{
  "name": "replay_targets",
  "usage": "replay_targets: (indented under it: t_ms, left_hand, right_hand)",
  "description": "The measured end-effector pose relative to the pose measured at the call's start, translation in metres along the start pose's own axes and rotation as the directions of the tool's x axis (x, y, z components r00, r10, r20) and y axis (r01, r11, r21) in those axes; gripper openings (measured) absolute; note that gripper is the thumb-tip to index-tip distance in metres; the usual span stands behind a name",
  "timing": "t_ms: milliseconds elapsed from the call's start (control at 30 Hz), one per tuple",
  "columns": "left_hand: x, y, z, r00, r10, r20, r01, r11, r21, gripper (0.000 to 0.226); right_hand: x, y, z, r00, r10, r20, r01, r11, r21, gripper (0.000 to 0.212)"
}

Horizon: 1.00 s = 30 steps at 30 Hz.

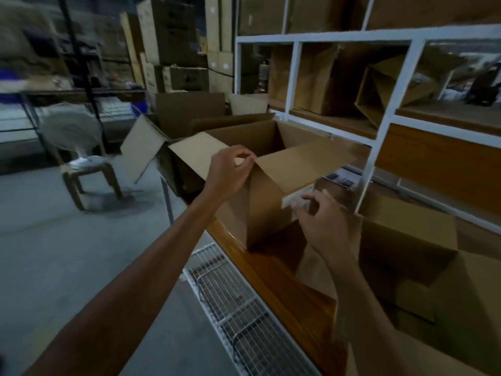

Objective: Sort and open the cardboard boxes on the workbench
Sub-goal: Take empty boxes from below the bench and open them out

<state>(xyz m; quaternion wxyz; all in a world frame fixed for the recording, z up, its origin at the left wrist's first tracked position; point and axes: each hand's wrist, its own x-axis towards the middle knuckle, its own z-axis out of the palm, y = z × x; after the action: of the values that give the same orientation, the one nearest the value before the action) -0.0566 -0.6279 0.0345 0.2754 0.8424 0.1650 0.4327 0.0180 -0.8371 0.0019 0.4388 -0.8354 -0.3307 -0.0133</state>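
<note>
Right hand [322, 226] at box [267, 210], shelving [297, 77] behind

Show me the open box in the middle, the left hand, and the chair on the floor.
open box [271, 202]: head view, on its near side wall.
left hand [230, 173]: head view, on the back of the hand, which pinches the box's flap.
chair [74, 191]: head view, on its near leg.

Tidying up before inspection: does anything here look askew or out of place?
Yes: in the white shelf, one half-folded box leans on a corner, skewed, while the boxes beside it stand upright. A fan also sits on a chair.
</note>
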Motion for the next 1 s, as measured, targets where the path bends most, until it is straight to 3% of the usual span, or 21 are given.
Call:
replay_targets:
  t_ms: [167, 267, 400, 533, 733, 800, 900, 1000]
  left_hand:
    - [0.063, -0.049, -0.025, 0.998, -0.046, -0.04, 0.05, 0.992, 0.119, 0.015]
    - [0.106, -0.075, -0.029, 0.993, -0.117, 0.011, 0.113, 0.977, 0.179, 0.013]
    - [0.155, -0.106, -0.023, 0.972, -0.216, 0.096, 0.186, 0.949, 0.256, 0.011]
    - [0.185, -0.144, -0.017, 0.932, -0.313, 0.183, 0.223, 0.893, 0.392, 0.006]
    - [0.206, -0.203, -0.013, 0.882, -0.43, 0.191, 0.344, 0.867, 0.362, 0.016]
    - [0.211, -0.216, -0.011, 0.829, -0.509, 0.23, 0.447, 0.852, 0.274, 0.019]
    - [0.221, -0.229, -0.009, 0.639, -0.633, 0.437, 0.645, 0.751, 0.144, 0.04]
    - [0.228, -0.236, -0.012, 0.553, -0.601, 0.577, 0.674, 0.73, 0.113, 0.037]
  right_hand:
    - [0.054, -0.034, 0.036, 0.985, -0.171, -0.007, 0.169, 0.965, 0.203, 0.017]
    - [0.087, -0.049, 0.055, 0.969, -0.242, -0.048, 0.247, 0.939, 0.24, 0.018]
    - [0.132, -0.052, 0.083, 0.953, -0.298, -0.055, 0.302, 0.948, 0.097, 0.03]
    - [0.158, -0.048, 0.111, 0.942, -0.336, 0.014, 0.337, 0.939, -0.071, 0.024]
    - [0.155, -0.038, 0.154, 0.903, -0.332, -0.274, 0.312, 0.943, -0.116, 0.028]
    - [0.153, -0.035, 0.158, 0.893, -0.341, -0.292, 0.325, 0.94, -0.104, 0.035]
    - [0.147, -0.034, 0.162, 0.897, -0.349, -0.272, 0.311, 0.934, -0.175, 0.043]
    - [0.141, -0.037, 0.171, 0.888, -0.276, -0.368, 0.193, 0.95, -0.246, 0.043]
